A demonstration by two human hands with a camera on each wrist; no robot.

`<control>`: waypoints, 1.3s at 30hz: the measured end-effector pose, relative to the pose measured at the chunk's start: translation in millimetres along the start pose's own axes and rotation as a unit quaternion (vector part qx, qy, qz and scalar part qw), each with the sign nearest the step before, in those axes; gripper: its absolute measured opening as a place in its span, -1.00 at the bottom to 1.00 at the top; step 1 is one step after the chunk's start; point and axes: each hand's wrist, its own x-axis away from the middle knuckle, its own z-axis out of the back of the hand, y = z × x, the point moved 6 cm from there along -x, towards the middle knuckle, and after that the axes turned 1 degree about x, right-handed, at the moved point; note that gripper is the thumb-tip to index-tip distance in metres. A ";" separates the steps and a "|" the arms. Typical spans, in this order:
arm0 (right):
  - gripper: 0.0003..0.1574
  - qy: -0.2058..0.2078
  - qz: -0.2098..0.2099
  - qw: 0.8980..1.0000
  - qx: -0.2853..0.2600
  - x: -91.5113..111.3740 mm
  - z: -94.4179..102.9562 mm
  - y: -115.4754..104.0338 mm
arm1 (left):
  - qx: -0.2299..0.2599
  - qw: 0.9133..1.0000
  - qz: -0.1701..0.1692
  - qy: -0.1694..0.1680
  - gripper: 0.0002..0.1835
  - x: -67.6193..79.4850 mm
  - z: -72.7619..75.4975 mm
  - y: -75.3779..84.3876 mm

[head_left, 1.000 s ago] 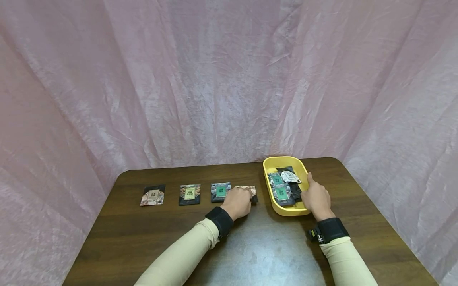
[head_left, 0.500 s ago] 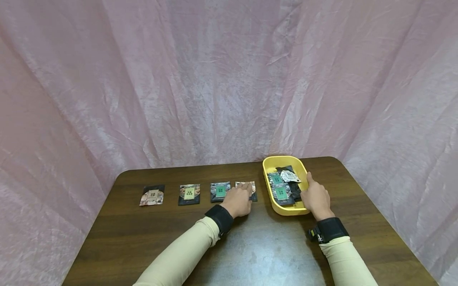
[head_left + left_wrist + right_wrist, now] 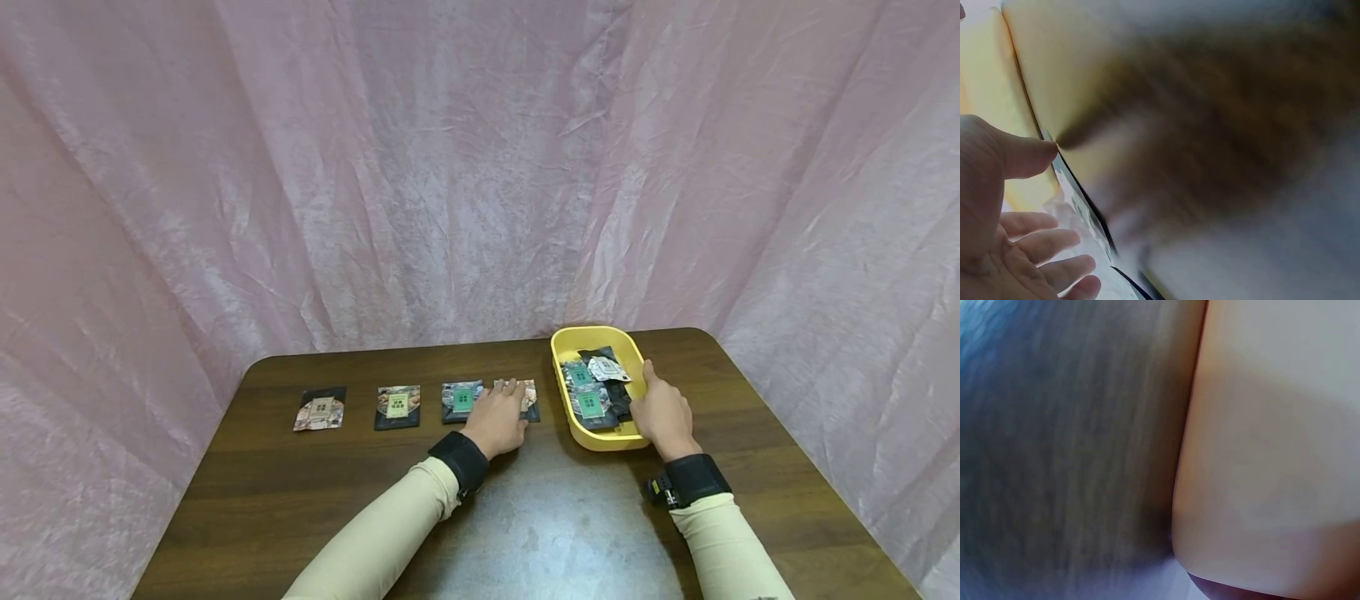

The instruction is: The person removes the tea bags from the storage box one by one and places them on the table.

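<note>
My left hand (image 3: pixel 495 422) lies over a dark packet with a pale patterned top (image 3: pixel 529 398), the rightmost of the row on the table. In the left wrist view its thumb (image 3: pixel 1029 156) touches down at the packet's near edge, and the other fingers (image 3: pixel 1054 245) are relaxed and slightly bent. Just left is a green-labelled packet (image 3: pixel 462 402). My right hand (image 3: pixel 665 419) grips the right side of a yellow tray (image 3: pixel 609 445); its fingertips are mostly hidden. Inside the tray lie several packets, green-labelled ones (image 3: pixel 591 405) and a white one (image 3: pixel 607 369) among them.
Farther left on the brown wooden table (image 3: pixel 315 492) lie a yellow-labelled packet (image 3: pixel 397 407) and a beige-labelled packet (image 3: pixel 320 409), spaced apart. A pink curtain (image 3: pixel 465 183) hangs behind the table's far edge. The right wrist view is mostly filled by the tray's wall (image 3: pixel 1272 456).
The left hand's fingers have loosened and drawn back slightly, uncovering more of the rightmost packet, which stays flat on the table. The right hand and the tray have hardly moved.
</note>
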 end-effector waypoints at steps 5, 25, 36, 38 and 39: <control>0.02 -0.001 -0.001 1.000 -0.001 0.1 0.5 -0.7 | -0.006 1.000 -0.009 0.003 -0.25 1.0 1.5 3.3; 0.03 0.000 -0.003 1.000 -0.001 0.9 2.0 -1.3 | 0.005 0.984 -0.104 0.145 -0.51 -5.8 49.2 46.6; 0.04 -0.002 -0.004 1.000 -0.006 2.5 1.2 0.8 | 0.008 0.980 -0.148 0.136 -0.51 -22.0 47.0 74.8; 0.04 0.000 -0.007 1.000 -0.008 1.7 0.7 0.4 | 0.008 0.980 -0.150 0.131 -0.50 -26.2 45.9 78.3; 0.04 0.000 -0.006 1.000 -0.008 1.5 0.4 -0.1 | 0.004 0.981 -0.150 0.127 -0.49 -28.3 44.8 79.7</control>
